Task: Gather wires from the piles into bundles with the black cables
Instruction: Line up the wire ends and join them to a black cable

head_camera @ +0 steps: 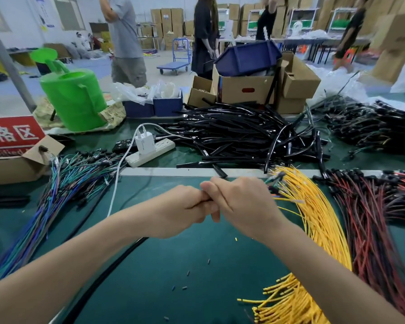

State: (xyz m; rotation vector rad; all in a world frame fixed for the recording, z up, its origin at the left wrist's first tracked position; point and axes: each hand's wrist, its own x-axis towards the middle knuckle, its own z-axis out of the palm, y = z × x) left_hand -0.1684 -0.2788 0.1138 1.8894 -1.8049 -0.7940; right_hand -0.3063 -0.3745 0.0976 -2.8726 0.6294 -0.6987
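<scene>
Black cable (98, 282) trails from under the left wrist toward the near edge of the bench, and its upper end seems to sit inside the two fists, though the fingers hide the join. The left hand (178, 211) and right hand (241, 204) meet knuckle to knuckle over the middle of the green mat (197, 265). Both are curled tight, pinching something thin and dark between them. I judge that the step in hand is the assembly itself, wires being joined to or fed into the cable, not the picking. The next move calls for one hand to hold steady while the other draws the wires along, and then for a reach to a pile for more. The piles ring the mat: blue and green wires (63, 183) on the left, yellow wires (313, 218) and red wires (372, 218) on the right, and the heap of black cables (239, 132) beyond the metal strip (173, 171). Further back are a white power strip (150, 150), a green watering can (75, 99) and cardboard boxes (243, 90). Beyond them, people (126, 38) stand on a warehouse floor stacked with cartons.
</scene>
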